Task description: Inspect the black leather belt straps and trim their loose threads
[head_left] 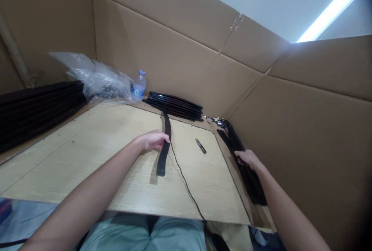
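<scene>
My left hand (157, 140) pinches a flat black strip (163, 161) near its middle, above the pale wooden tabletop (101, 158). A thin black cord (186, 183) runs from beside those fingers down over the table's front edge. At the right side, my right hand (246, 158) has its fingers curled at a pile of long black strips (251, 187). Whether it grips one of them is hidden by the hand. Small dark thread snips (200, 146) lie on the tabletop between the two hands.
Stacked black strips (176, 105) lie at the back edge, with a water bottle (139, 86) and crumpled clear plastic bags (99, 78) to their left. More dark strips (37, 107) fill the left side. Small scraps (219, 122) sit at the back right. Cardboard walls (162, 45) surround the table.
</scene>
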